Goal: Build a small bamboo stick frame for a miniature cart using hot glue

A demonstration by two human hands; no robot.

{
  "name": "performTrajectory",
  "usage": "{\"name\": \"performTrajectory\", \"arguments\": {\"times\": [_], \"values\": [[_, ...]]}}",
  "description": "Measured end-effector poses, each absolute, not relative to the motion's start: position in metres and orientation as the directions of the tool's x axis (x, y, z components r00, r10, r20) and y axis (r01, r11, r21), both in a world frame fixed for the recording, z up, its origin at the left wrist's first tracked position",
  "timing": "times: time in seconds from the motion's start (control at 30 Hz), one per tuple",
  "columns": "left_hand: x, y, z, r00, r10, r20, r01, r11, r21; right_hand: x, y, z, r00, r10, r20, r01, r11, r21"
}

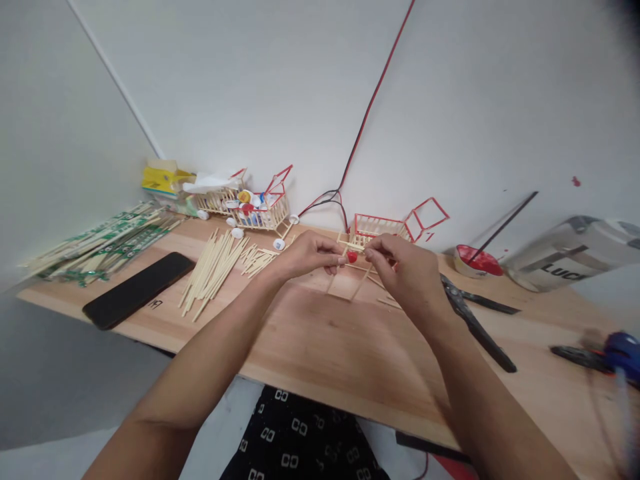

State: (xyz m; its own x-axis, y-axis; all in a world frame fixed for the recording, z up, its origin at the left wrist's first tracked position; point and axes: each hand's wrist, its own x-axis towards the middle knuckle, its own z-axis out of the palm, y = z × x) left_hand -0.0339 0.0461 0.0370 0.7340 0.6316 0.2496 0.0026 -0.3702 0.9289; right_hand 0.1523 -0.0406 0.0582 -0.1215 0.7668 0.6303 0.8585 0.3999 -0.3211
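My left hand point(307, 255) and my right hand point(400, 270) meet over the middle of the wooden table point(320, 347). Between their pinched fingertips sits a small red cap point(352, 257) on a thin wooden stick. The left fingers are closed on the cap. The right fingers pinch the stick frame point(350, 283) of pale sticks that hangs below the hands. Just behind the hands stands a stick cart with red rails point(385, 227).
Loose bamboo sticks point(213, 267) and a black phone point(137, 290) lie at the left, with wrapped chopstick packs point(100, 243) beyond. A finished stick cart point(255, 207) stands at the back. Black pliers point(475, 323), a red paint cup point(475, 261), a metal tin point(575, 250) and a blue tool point(623, 353) sit at the right.
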Motion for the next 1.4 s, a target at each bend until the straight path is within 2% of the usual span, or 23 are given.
{"name": "performTrajectory", "arguments": {"times": [1.4], "values": [[-0.0363, 0.0483, 0.0382, 0.717, 0.67, 0.192, 0.037, -0.311, 0.95, 0.1494, -0.0439, 0.0598, -0.152, 0.751, 0.642, 0.87, 0.41, -0.274]]}}
